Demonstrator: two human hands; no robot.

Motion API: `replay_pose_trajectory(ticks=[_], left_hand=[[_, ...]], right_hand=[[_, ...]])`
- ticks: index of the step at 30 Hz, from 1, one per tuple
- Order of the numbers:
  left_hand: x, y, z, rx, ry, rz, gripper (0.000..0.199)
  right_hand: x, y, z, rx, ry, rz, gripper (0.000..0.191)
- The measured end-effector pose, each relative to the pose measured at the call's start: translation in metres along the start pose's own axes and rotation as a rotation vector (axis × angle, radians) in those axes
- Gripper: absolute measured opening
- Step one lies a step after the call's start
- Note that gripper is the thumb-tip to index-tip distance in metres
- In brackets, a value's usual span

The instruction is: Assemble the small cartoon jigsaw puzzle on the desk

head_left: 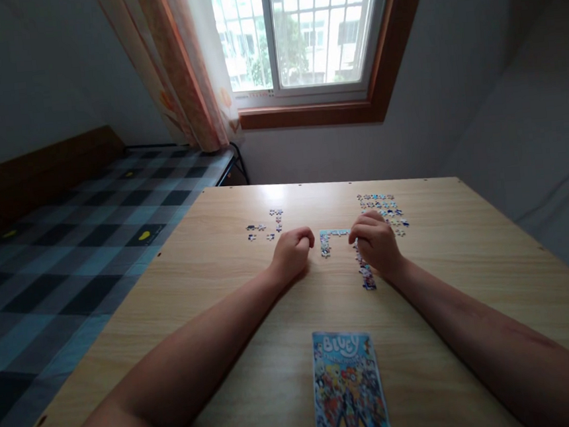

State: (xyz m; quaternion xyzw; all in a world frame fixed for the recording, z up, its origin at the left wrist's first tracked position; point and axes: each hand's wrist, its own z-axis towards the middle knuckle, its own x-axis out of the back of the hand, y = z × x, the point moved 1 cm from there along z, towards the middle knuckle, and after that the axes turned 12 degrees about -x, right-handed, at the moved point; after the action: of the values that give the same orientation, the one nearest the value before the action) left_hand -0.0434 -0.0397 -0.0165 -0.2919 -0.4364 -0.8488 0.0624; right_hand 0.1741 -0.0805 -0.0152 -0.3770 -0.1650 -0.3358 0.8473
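The right hand (377, 240) curls at the one o'clock corner of the puzzle frame (325, 243), the left hand (293, 247) curls at its nine o'clock; whether either holds anything I cannot tell.

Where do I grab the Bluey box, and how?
Probably by its two long sides, around the middle, coming down from above. The Bluey box looks to lie flat on the table and is longer than it is wide, so spanning it crossways should be easiest. Nothing covers those sides where they show; its near end runs out of the picture.
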Motion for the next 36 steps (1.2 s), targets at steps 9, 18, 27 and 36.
replay_pose_trajectory(ticks=[9,18,27,36], left_hand=[[-0.003,-0.001,0.003,-0.005,0.007,-0.018,0.019],[-0.003,-0.001,0.003,-0.007,0.008,-0.009,0.019],[-0.003,0.000,0.004,-0.008,0.012,-0.007,0.020],[-0.004,0.001,0.004,-0.005,0.008,-0.004,0.021]], right_hand=[[0.001,0.004,0.000,-0.028,0.011,0.013,0.033],[-0.001,0.008,-0.001,-0.015,0.002,0.059,0.031],[-0.002,0.009,-0.003,-0.077,-0.029,0.103,0.026],[-0.001,0.010,-0.005,-0.073,-0.038,0.096,0.026]])
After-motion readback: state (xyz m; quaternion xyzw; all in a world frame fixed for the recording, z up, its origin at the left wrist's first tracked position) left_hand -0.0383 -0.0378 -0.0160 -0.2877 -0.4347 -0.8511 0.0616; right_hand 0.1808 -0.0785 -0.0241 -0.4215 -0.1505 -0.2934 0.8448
